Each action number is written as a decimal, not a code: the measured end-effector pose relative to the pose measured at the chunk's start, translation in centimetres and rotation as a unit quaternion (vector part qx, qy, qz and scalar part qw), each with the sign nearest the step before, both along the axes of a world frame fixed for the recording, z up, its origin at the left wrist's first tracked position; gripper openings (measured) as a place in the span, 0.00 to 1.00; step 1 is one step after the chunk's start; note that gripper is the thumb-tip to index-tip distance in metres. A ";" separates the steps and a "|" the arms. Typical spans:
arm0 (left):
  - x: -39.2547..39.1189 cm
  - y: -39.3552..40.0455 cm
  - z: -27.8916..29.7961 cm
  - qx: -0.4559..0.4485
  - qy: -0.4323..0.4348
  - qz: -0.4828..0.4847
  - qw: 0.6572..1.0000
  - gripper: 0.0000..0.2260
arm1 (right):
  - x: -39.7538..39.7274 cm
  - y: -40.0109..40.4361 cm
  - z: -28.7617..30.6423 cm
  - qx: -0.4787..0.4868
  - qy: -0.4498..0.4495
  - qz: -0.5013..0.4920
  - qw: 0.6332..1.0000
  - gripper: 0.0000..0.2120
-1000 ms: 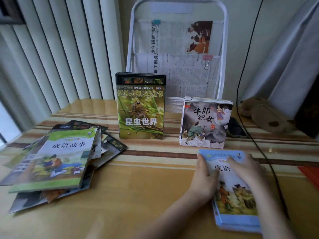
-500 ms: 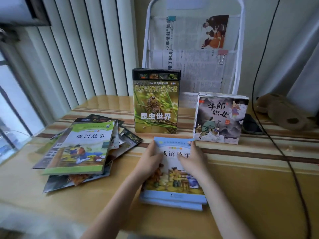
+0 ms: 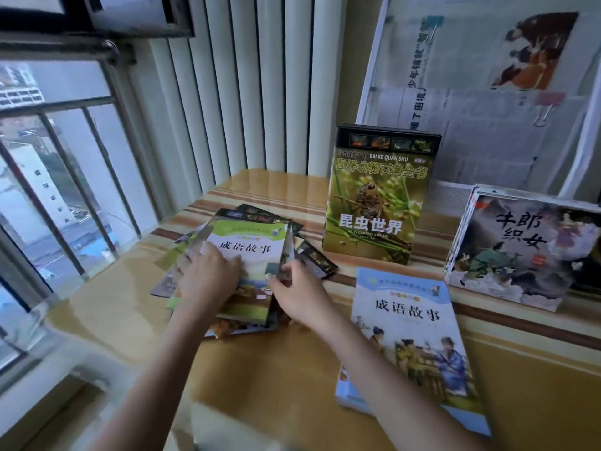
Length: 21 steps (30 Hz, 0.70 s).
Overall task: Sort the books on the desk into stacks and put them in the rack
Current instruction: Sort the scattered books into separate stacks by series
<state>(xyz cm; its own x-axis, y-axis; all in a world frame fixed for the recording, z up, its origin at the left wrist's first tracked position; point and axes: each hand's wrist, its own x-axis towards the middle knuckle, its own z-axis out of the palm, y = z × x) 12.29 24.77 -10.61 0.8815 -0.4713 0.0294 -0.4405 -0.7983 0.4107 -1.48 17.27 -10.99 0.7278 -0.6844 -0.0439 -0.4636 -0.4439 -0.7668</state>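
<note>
A loose pile of books lies at the left of the desk, topped by a green-covered book [image 3: 250, 252]. My left hand [image 3: 208, 278] rests flat on that cover. My right hand [image 3: 299, 297] pinches the green book's right edge. A small stack topped by a blue-covered book [image 3: 409, 340] lies flat at the right, free of both hands. An insect book [image 3: 377, 196] and a set of grey picture books [image 3: 523, 252] stand upright against the white rack [image 3: 367, 92] at the back.
Newspapers [image 3: 481, 53] clipped in the rack fill its upper tiers. White vertical blinds [image 3: 260, 79] hang behind the desk and a barred window [image 3: 58, 177] is at the left. The desk [image 3: 130, 297] has a glossy striped wooden top.
Both hands let go of the blue stack and moved left onto the green book on the loose pile. The camera view swung left.
</note>
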 end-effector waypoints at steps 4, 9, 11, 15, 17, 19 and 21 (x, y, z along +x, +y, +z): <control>-0.4 0.5 -0.9 -0.116 -0.059 -0.018 0.991 0.16 | 1.8 0.1 -1.3 -0.002 -0.026 -0.053 0.998 0.23; -1.3 1.3 0.2 -0.343 0.104 -0.030 0.933 0.17 | -0.9 -1.7 -0.3 0.042 -0.112 -0.124 0.985 0.23; -3.0 0.8 1.2 -0.393 0.129 -0.070 0.908 0.20 | -3.7 -2.5 0.9 0.001 -0.116 -0.134 0.984 0.25; -8.0 -1.8 2.0 -0.392 0.196 -0.159 0.885 0.17 | -10.1 -3.7 2.6 -0.152 0.029 -0.201 0.967 0.21; -10.9 -3.0 1.3 -0.319 0.146 -0.202 0.914 0.16 | -13.1 -4.1 2.9 -0.182 0.093 -0.230 0.951 0.17; -13.7 -3.6 0.4 -0.262 0.106 -0.231 0.931 0.17 | -15.6 -4.3 2.7 -0.189 0.150 -0.249 0.938 0.15; -15.5 -3.7 -0.6 -0.227 0.074 -0.257 0.936 0.17 | -17.3 -4.2 2.0 -0.185 0.215 -0.248 0.926 0.14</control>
<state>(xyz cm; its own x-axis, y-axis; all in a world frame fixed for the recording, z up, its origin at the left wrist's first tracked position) -3.26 21.11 -11.24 0.5514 -0.8035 0.2243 -0.6300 -0.2248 0.7434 -18.75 13.10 -8.95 0.2894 -0.9560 0.0473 -0.9083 -0.2899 -0.3015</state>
